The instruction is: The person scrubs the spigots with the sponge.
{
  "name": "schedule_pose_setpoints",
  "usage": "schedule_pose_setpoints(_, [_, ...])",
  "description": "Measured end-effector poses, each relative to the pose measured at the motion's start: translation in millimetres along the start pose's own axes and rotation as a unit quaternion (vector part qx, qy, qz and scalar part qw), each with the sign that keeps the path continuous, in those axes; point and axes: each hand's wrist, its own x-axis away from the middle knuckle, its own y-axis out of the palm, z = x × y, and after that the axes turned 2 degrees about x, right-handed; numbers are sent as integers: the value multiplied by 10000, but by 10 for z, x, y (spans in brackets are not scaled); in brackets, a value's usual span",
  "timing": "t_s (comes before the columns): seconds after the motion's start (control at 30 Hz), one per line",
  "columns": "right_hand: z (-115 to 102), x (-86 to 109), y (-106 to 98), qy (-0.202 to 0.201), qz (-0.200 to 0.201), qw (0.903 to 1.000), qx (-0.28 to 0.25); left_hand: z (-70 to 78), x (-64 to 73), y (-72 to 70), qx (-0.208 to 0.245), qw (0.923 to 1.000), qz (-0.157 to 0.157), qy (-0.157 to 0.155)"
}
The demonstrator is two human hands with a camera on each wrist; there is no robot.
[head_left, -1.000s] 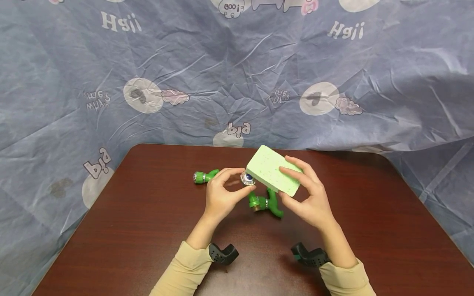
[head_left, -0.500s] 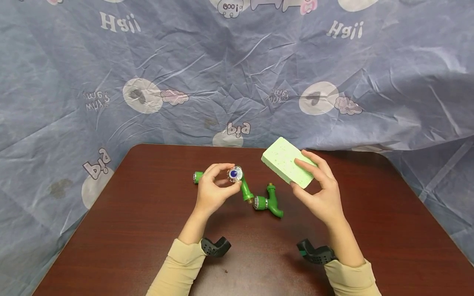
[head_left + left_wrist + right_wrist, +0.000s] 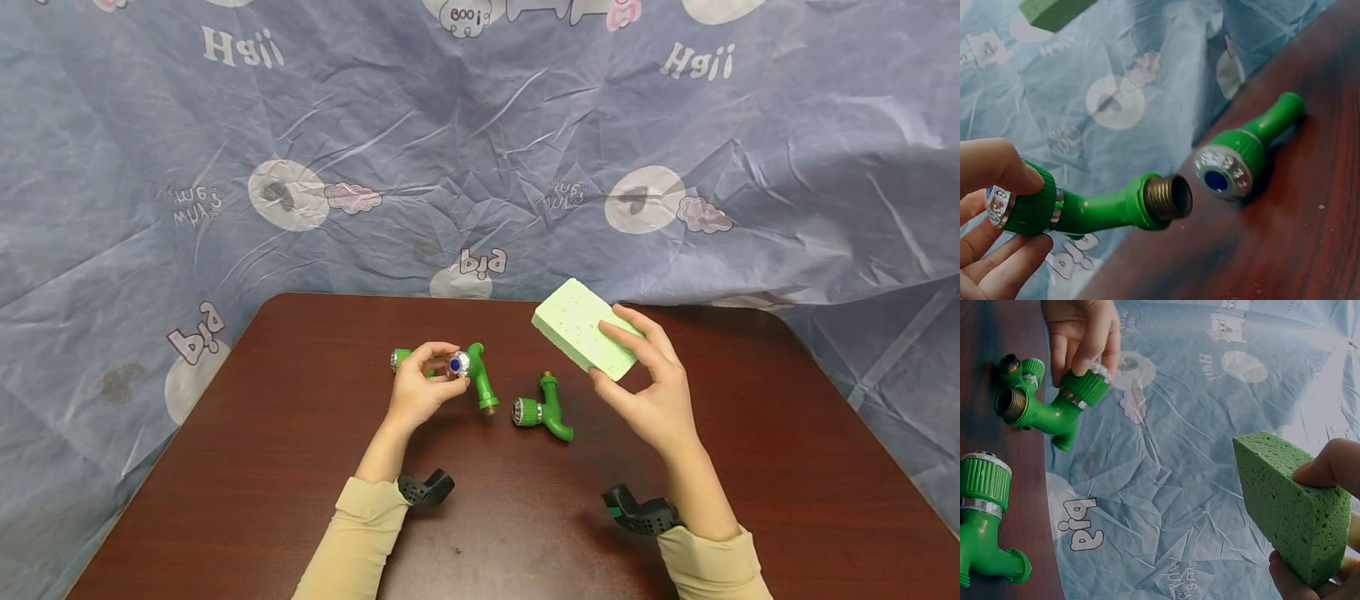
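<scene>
My left hand (image 3: 422, 387) pinches a green faucet (image 3: 1100, 209) by its ribbed knob, thumb on one side and fingers on the other. The faucet's brass threaded end (image 3: 1169, 197) points away from the hand. In my right hand (image 3: 651, 392) is a light green sponge (image 3: 585, 327), gripped at its right end between thumb and fingers and held tilted above the table. The right wrist view shows the pores of the sponge (image 3: 1291, 506). A second green faucet (image 3: 553, 412) lies on the table between the hands. Behind the left hand lies a third faucet (image 3: 401, 359), partly hidden.
The dark reddish-brown table (image 3: 510, 517) has rounded far corners. A wrinkled blue-grey printed cloth (image 3: 480, 150) hangs behind its far edge. Black wrist mounts (image 3: 426, 487) sit at both wrists.
The left hand has moved left with its faucet, away from the sponge, and the faucet has turned. The right hand has moved right and slightly up with the sponge, then stayed nearly still.
</scene>
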Motion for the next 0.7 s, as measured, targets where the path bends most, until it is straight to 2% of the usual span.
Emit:
schedule_pose_setpoints(0.27, [-5,3,13,30,22,10000,17,-168,-11,-32,93,9978,141,-645])
schedule_pose_setpoints(0.43, [-17,2,20,-54,51,10000,30,-440,-55,-59,-49,9955,211,-927])
schedule_pose_setpoints(0.5, [-22,3,19,-74,54,9999,52,-551,-72,-66,-103,9949,258,-974])
schedule_pose_setpoints(0.6, [-24,4,14,-58,39,10000,62,-611,-69,-68,-220,9945,329,-973])
schedule_pose_setpoints(0.7, [-18,5,10,-41,23,10000,53,-643,-58,-76,-502,9945,420,-818])
